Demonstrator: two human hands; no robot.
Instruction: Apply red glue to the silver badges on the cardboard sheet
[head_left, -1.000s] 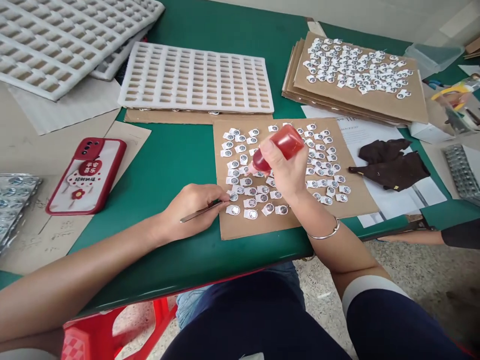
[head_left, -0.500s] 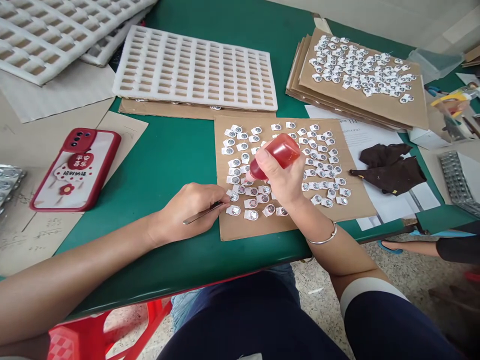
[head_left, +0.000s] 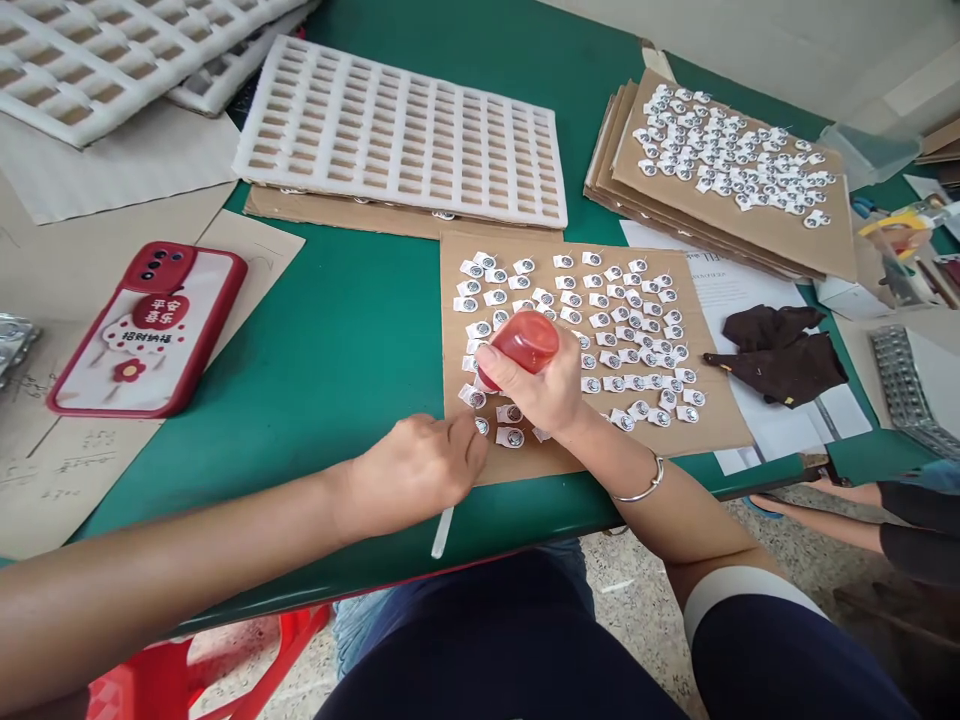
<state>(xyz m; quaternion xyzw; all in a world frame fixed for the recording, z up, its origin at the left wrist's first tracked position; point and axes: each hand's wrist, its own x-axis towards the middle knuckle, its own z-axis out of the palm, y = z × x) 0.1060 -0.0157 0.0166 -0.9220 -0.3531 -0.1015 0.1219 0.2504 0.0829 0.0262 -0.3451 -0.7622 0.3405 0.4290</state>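
red bottle (head_left: 527, 341) in right hand (head_left: 553, 392) (slim tool (head_left: 442, 534) in left hand (head_left: 427, 462))

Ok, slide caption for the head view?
Right hand grips a red bottle over small tags on cardboard; left hand holds a thin tool.

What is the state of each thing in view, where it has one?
Red bottle: held, partly hidden
Right grip: closed around the bottle
Left grip: curled closed
Thin tool: sticking out below left grip
Phone: lying face down
Dark cloth: crumpled
Cardboard sheet: lying flat
Small tags: spread in loose rows
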